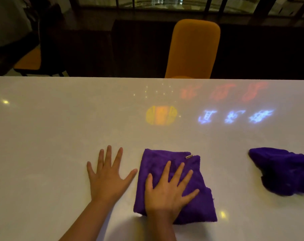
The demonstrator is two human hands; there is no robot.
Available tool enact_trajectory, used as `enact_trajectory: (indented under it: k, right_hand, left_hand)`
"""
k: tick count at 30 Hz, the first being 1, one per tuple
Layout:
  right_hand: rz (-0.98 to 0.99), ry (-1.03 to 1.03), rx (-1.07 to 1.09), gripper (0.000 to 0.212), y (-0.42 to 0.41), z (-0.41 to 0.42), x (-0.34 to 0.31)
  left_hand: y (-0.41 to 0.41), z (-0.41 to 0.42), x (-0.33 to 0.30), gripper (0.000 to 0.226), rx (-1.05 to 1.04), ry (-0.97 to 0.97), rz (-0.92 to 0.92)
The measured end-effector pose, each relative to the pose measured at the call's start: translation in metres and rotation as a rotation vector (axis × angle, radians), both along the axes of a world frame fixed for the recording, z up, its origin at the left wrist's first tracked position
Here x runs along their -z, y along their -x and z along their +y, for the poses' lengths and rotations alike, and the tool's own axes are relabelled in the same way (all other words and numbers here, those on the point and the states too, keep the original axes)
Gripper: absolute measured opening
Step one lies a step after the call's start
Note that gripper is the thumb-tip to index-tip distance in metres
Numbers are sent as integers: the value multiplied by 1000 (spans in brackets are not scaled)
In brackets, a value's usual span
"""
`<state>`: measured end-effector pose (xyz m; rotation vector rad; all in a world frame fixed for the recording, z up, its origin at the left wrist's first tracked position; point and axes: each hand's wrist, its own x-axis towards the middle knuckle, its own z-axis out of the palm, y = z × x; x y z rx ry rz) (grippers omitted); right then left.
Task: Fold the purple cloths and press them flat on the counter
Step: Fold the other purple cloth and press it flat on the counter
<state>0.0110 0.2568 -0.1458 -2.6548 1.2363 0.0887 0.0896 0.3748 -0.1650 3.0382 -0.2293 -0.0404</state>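
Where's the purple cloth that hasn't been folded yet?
In the head view, the crumpled purple cloth lies on the white counter at the far right edge, right of the folded purple cloth under the right hand.

Two purple cloths, two hands, one orange chair, one counter.

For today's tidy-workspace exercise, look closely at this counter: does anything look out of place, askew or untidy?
Yes. The crumpled dark purple cloth at the right edge of the white counter lies bunched and unfolded, unlike the folded purple towelling cloth under the flat right hand. The left hand rests on bare counter.
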Motion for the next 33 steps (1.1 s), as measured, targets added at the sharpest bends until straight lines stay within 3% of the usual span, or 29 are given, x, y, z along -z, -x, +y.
enact_trajectory:
  k: [4,10,15,22,26,29,31,33]
  right_hand:
    - [-172,-20,-18,68,-31,11,-9]
    - [-185,13,-152,59,-5,9,-2]
    - [-176,-38,-185,71,22,32,-7]
    - [-97,-28,-267,70,-39,-72,-10]
    - [-60,-82,-308,72,-45,-91,-20]
    - [-236,-154,-321,63,-34,-115,-35]
    - [-393,-69,-404,54,-25,-146,-47]
    - [-349,-40,-557,55,-21,-171,-53]
  left_hand:
    - [-1,1,2,93,7,-21,-11]
    - [1,0,2,92,8,2,-2]
    - [0,3,4,94,24,-22,12]
    - [2,1,-1,92,2,27,43]
    - [2,1,-6,87,10,46,81]
    - [-1,2,-13,85,9,133,96]
    - [-8,-5,-24,83,56,207,73]
    - [-14,-26,-38,79,186,258,51]
